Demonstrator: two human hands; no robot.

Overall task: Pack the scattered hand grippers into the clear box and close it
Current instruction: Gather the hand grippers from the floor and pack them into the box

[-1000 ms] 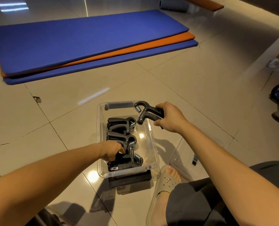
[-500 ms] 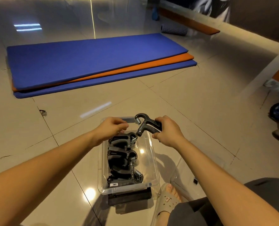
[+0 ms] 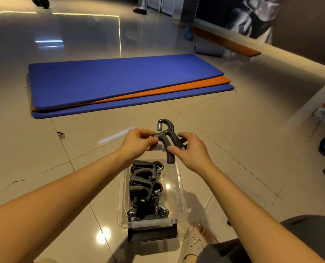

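A second ago your left hand (image 3: 139, 145) was down in the box (image 3: 183, 202), resting on the packed grippers (image 3: 144, 186), while your right hand (image 3: 192, 150) alone held the last gripper (image 3: 166, 130) out over the far right corner. Now your left hand has come up and joined it. Its fingers (image 3: 147, 134) pinch the metal bar by the spring. Your right hand is curled round the handles, thumb across the front one. The gripper has also turned. It now stands upright in the air, hook and spring uppermost, handle ends pointing down at the far end of the box and not yet inside it.

Taking it in both hands at the spring end looks like a check or an adjustment before stowing, not a placing move, though that is only a judgement. Either way, this gripper is the one still outside. The others lie in a row along the left side of the box, which stands open on the floor (image 3: 234, 149), with bare room down its right side and at the far end.

No loose gripper shows on the floor around you. Once this one is laid in flat enough to sit below the rim, closing the box should be all that remains.
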